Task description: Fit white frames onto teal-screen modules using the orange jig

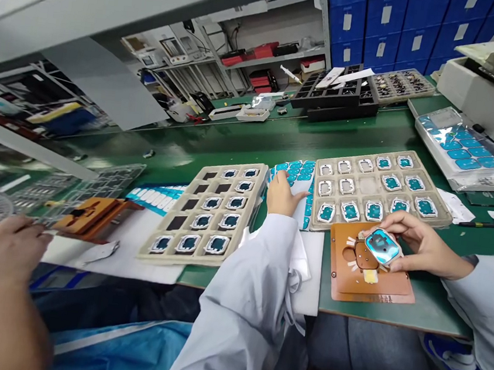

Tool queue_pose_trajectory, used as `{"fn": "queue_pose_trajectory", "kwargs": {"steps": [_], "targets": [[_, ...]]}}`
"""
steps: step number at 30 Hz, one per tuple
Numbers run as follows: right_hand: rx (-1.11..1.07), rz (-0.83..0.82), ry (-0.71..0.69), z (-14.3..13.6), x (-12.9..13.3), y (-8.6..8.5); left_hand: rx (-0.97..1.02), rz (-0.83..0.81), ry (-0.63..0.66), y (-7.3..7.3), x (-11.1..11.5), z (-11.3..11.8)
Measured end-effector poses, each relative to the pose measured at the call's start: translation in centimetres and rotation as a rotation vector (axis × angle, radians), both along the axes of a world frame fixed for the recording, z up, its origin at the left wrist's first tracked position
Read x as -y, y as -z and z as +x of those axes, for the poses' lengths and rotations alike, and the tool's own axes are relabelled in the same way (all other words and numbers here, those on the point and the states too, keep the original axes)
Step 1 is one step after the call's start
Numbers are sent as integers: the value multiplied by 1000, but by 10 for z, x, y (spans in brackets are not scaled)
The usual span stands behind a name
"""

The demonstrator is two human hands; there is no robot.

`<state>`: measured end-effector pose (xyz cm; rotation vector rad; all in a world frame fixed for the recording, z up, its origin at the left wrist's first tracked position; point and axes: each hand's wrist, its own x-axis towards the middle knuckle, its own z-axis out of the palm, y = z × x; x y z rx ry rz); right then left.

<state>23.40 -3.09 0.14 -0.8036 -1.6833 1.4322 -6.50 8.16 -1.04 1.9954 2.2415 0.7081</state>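
Note:
My right hand [421, 246] grips a watch case [383, 247] with shiny blue film on its face, tilted above an orange-brown fixture plate [337, 286]. The plate has a cut-out and small pale pieces on it. My left hand [282, 196] reaches onto a sheet of blue adhesive films [298, 171], its thumb spread away from the other fingers; the fingertips are partly hidden. Right of the sheet, a beige tray [365, 183] holds several metal frames, many of them with blue film. To the left stands another beige tray [198, 203] with frames and dark squares in its pockets.
A co-worker's bare hand [7, 242] is at the far left, near a brown wooden fixture [89, 215]. Black trays [335, 97] stand at the back. A bagged stack of blue films [462, 149], crumpled white paper [452, 206] and a pen [481, 224] lie at right.

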Motion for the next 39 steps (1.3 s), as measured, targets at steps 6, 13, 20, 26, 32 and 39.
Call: {"fn": "queue_pose_trajectory", "kwargs": {"steps": [6,13,20,26,32,39], "targets": [[46,-23,22,-1,1,-5,-98,65,-21,-7,4,0],[7,-13,-8,-1,1,-8,-144,-79,-32,-14,11,6],[29,1,1,1,1,-8,-28,-202,118,2,-5,-12],[69,9,39,1,1,-8,-8,-121,259,15,-17,-8],[49,-27,21,-2,1,-12,-42,-114,221,7,-11,-4],[61,-29,32,-2,1,-13,-57,-129,217,1,-7,-2]]}}
